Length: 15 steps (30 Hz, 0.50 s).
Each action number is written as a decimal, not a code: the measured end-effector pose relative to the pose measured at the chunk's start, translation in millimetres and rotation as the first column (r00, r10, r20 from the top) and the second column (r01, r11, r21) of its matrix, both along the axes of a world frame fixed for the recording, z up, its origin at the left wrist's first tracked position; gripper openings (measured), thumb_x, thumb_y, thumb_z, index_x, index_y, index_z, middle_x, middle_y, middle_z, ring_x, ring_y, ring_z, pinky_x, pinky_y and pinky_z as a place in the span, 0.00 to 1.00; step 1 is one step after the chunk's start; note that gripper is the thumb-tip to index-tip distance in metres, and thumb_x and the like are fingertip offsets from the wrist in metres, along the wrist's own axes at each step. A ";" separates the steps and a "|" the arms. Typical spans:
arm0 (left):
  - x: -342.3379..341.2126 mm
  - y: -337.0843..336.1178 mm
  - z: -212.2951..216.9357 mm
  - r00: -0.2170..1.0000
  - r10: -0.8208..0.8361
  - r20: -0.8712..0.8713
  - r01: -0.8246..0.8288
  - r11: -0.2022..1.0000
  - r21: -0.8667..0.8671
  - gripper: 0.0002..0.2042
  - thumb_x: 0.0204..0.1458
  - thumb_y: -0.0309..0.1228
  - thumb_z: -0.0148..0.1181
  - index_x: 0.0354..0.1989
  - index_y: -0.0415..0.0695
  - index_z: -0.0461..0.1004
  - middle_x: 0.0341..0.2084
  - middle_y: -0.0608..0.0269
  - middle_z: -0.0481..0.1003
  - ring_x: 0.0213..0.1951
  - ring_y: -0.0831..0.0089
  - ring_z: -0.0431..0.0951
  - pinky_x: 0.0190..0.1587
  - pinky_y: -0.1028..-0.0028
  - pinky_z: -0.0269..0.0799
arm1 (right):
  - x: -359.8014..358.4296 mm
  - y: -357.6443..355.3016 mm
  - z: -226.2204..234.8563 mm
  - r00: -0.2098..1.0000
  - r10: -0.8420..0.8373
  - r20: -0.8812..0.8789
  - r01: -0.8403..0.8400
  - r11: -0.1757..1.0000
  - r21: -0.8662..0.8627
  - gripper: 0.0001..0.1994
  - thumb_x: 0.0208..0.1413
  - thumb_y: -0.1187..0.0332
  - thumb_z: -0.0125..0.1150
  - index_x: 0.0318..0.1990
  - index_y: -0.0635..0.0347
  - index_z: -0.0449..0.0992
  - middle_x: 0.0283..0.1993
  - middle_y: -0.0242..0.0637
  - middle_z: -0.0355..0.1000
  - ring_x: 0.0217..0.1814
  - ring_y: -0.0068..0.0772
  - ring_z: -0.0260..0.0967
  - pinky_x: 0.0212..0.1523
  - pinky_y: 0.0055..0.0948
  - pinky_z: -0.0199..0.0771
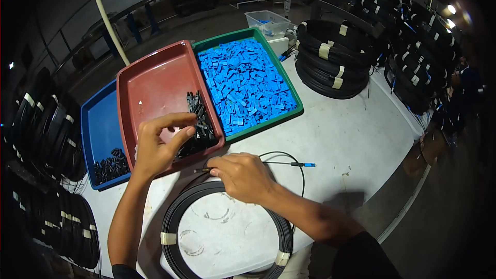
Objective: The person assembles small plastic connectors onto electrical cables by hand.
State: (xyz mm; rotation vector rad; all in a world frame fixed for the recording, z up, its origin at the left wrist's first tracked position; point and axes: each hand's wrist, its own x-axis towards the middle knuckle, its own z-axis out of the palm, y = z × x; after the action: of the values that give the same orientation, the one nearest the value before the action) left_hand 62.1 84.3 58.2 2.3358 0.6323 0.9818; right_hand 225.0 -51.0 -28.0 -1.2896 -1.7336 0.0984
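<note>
My left hand (157,142) is over the red tray (155,77), beside a heap of small black plastic parts (199,111). Its thumb and forefinger are curved and apart, and I make out nothing between them. My right hand (242,175) pinches a thin black cable just in front of the tray. The cable's end (199,170) pokes out to the left of my fingers. Below lies a coil of black cable (173,217), bound with pale tape. The coil's other end, with a blue connector (309,165), rests on the table right of my hand.
A green tray (237,137) full of blue connector pieces (248,82) stands behind right. On the left, a blue tray (95,124) holds black parts (111,168). Stacked cable coils (333,67) sit at the table's (356,139) back right. More coils (62,222) hang left.
</note>
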 end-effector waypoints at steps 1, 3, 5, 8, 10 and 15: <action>9.3 3.9 5.4 0.998 -0.017 -0.062 0.021 0.998 0.062 0.12 0.52 0.30 0.70 0.43 0.41 0.85 0.38 0.55 0.85 0.36 0.70 0.84 0.42 0.71 0.75 | -1.5 0.0 0.7 1.000 -0.001 0.000 0.001 1.000 0.005 0.05 0.57 0.71 0.63 0.39 0.60 0.80 0.31 0.45 0.79 0.33 0.48 0.79 0.37 0.42 0.78; 30.1 16.8 6.6 0.996 -0.070 -0.053 0.078 0.982 0.174 0.12 0.50 0.28 0.70 0.43 0.42 0.85 0.37 0.57 0.85 0.38 0.64 0.83 0.44 0.67 0.74 | -3.7 0.6 0.5 0.997 -0.072 -0.017 0.073 0.995 0.063 0.02 0.55 0.72 0.63 0.34 0.58 0.77 0.26 0.40 0.75 0.29 0.44 0.76 0.33 0.42 0.76; 48.1 28.5 6.7 0.972 -0.099 -0.215 0.175 0.912 0.370 0.12 0.48 0.27 0.70 0.42 0.43 0.85 0.37 0.60 0.84 0.42 0.61 0.81 0.49 0.63 0.71 | -4.0 -0.1 0.3 0.996 -0.085 -0.015 0.086 0.993 0.076 0.02 0.54 0.73 0.63 0.33 0.58 0.77 0.26 0.38 0.75 0.29 0.42 0.77 0.32 0.40 0.76; 70.3 46.2 -2.7 0.945 -0.090 -0.313 0.228 0.868 0.440 0.12 0.47 0.25 0.69 0.42 0.45 0.84 0.36 0.59 0.83 0.46 0.59 0.78 0.51 0.61 0.69 | -5.2 0.0 -2.5 0.998 -0.056 -0.008 0.056 0.998 0.041 0.03 0.52 0.74 0.63 0.35 0.58 0.78 0.27 0.36 0.76 0.30 0.39 0.78 0.34 0.37 0.78; 84.4 59.2 -11.5 0.918 -0.089 -0.386 0.286 0.823 0.491 0.13 0.47 0.26 0.69 0.42 0.47 0.85 0.38 0.59 0.83 0.48 0.61 0.77 0.51 0.61 0.69 | -4.6 -2.0 -1.7 0.999 -0.046 -0.006 0.046 0.999 0.020 0.05 0.52 0.74 0.64 0.37 0.59 0.78 0.28 0.37 0.77 0.30 0.41 0.78 0.33 0.37 0.77; 116.3 77.7 -18.5 0.903 -0.084 -0.422 0.321 0.783 0.532 0.11 0.46 0.27 0.70 0.41 0.47 0.84 0.37 0.61 0.82 0.48 0.62 0.77 0.50 0.63 0.69 | -3.4 -2.3 -0.3 0.999 -0.032 0.003 0.032 0.999 -0.018 0.08 0.51 0.75 0.66 0.40 0.60 0.80 0.31 0.37 0.79 0.31 0.39 0.79 0.32 0.35 0.77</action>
State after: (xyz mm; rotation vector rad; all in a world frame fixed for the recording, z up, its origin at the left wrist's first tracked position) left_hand 178.4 162.0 39.8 3.1230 0.1894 0.6857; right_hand 221.7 -53.3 -28.2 -1.3314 -1.7171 0.0940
